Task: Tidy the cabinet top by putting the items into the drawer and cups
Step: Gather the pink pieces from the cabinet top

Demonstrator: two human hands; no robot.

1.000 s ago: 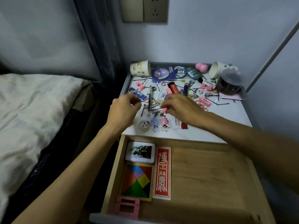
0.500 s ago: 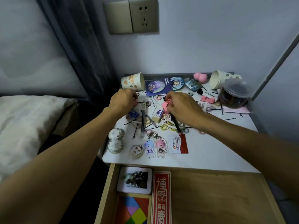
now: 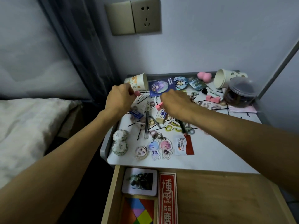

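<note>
Pink clips: one pinched in each of the hands, left hand point(image 3: 120, 100) and right hand point(image 3: 175, 102), above the counter's point(image 3: 218, 149) far clutter.
Cup point(image 3: 137, 81): tipped over, far left (just beside the left hand).
Drawer point(image 3: 218, 196): open, near.
Advice: gather clips together, drop them in one container.
Change: both hands have moved farther back.

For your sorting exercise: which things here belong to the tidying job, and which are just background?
Job: left hand, right hand, pink clips, keychains, cups, drawer.
Background: socket, curtain, bed.
</note>
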